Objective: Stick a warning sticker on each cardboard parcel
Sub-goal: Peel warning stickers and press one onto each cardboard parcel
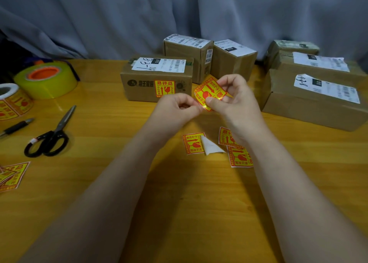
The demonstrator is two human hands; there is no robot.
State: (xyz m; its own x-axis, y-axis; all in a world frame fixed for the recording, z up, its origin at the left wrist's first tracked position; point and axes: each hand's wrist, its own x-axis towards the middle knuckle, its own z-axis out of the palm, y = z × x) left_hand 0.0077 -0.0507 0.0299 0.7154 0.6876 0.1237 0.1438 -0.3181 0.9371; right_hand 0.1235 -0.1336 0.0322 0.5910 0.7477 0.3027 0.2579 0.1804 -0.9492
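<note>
Above the table (99, 183), left hand (175, 109) and right hand (235, 101) pinch a sticker (209, 92); nearest parcel (139, 87) reads 易碎品.

Dim, soft-focused, wide-angle bending at the edges.

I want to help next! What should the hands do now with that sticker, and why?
Probably finish peeling the sticker off its backing: the left hand and right hand both pinch its lower edge, and only the front box wears one.

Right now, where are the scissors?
Head view, left side of the table: the scissors lie beside the pen, nearer the camera than the yellow tape roll.
</note>
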